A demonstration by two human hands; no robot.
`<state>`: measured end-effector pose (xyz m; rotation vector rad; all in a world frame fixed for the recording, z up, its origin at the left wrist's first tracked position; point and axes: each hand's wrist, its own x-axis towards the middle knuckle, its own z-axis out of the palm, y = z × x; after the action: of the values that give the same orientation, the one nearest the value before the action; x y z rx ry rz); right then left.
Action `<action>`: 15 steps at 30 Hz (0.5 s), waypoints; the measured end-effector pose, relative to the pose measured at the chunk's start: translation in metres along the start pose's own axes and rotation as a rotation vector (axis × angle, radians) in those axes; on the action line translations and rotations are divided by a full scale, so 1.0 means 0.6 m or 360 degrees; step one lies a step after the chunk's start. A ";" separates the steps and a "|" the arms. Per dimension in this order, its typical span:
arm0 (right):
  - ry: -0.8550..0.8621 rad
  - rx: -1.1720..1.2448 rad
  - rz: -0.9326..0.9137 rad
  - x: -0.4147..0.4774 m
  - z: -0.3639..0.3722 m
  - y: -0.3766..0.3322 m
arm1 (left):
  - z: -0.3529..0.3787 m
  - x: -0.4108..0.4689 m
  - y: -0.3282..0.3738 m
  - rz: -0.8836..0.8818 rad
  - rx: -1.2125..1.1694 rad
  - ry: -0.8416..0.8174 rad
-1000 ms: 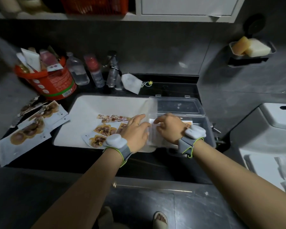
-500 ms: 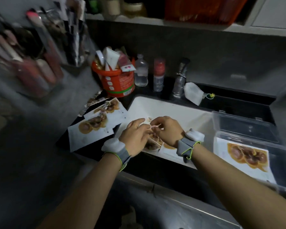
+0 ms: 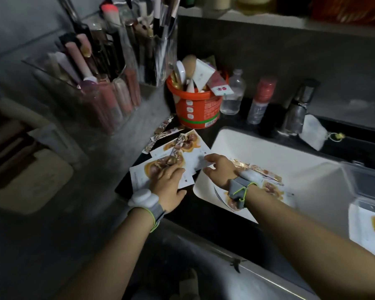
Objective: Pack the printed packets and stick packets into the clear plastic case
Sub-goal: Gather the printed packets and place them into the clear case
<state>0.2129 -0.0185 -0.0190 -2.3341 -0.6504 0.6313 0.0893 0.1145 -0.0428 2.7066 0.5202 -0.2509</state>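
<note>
Several printed packets lie fanned on the dark counter left of the white tray. My left hand rests on them and grips a brown patterned stick packet that points away from me. My right hand reaches over the tray's left rim and pinches the corner of a white printed packet. More stick packets lie near the bucket. Others lie on the tray beside two printed packets. The clear plastic case stands open at the right edge with a printed packet inside.
An orange bucket full of small items stands behind the packets, with bottles and a tap to its right. Clear holders of brushes and cosmetics crowd the left. A dark sink edge runs below my arms.
Both hands left the case, went left across the tray, took up a stick packet, and now sit at the pile on the counter. The view swung left; the case slid to the right edge.
</note>
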 end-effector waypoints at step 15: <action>-0.0219 0.0046 0.0160 0.032 0.046 -0.050 | -0.009 0.041 -0.028 -0.0111 0.0264 -0.0187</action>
<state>0.2033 0.0253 -0.0229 -2.3228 -0.5839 0.8474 0.1060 0.1392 -0.0490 2.8135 0.5829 -0.4892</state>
